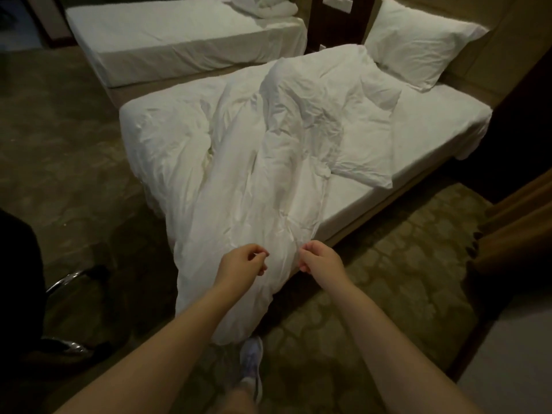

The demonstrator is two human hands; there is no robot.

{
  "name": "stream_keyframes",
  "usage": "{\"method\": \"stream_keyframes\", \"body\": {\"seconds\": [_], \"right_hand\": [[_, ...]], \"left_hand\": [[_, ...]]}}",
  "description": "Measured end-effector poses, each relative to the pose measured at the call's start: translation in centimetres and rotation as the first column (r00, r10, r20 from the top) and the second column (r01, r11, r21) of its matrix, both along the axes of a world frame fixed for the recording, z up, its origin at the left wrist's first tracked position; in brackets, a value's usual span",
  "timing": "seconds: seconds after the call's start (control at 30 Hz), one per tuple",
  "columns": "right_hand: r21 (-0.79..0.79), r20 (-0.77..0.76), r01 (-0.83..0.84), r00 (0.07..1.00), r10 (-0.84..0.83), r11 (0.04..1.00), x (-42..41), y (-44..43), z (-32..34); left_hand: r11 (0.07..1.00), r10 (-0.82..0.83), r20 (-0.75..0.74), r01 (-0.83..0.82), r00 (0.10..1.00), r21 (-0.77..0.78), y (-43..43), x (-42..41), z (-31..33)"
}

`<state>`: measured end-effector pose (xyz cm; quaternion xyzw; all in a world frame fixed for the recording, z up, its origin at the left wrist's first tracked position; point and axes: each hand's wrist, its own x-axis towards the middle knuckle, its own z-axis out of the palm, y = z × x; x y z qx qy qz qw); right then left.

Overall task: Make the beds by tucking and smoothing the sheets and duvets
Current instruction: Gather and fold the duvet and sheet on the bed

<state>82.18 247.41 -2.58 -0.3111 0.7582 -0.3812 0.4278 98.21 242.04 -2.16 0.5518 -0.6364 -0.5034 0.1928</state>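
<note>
Arms held outstretched, left hand [243, 261] and right hand [321, 259] curled over one crumpled white duvet [268, 162], grip unclear, two white-sheeted beds [433, 130] [167, 34], one white rectangular pillow [418, 46]

The duvet [268, 144] lies heaped along the near bed [433, 124] and spills off its foot onto the carpet [388, 279]. A pillow [418, 40] sits at its head; a second bed [179, 34] stands beyond its far side.
</note>
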Motion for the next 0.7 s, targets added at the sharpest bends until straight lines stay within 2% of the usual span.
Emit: {"method": "stream_keyframes", "body": {"seconds": [0.2,0.33,0.53,0.7], "right_hand": [[0.058,-0.068,-0.05,0.996,0.053,0.997,-4.7,-10.8,-0.3],[0.052,-0.135,0.048,0.99,-0.04,0.997,-11.0,-15.9,1.5],[0.099,-0.194,0.213,0.962,-0.191,0.972,-20.7,-18.4,1.4],[0.135,-0.197,0.239,0.958,-0.21,0.962,-29.7,-20.9,-0.4]], "left_hand": [[1.0,0.019,-0.024,-0.019,1.0,0.005,-11.1,-6.4,-1.0],[0.995,-0.095,-0.048,0.093,0.994,-0.037,-17.4,-13.5,1.1],[0.968,-0.25,-0.058,0.247,0.967,-0.049,-22.7,-23.1,2.2],[0.956,-0.293,-0.033,0.292,0.956,-0.042,-25.9,-32.2,0.5]]}}
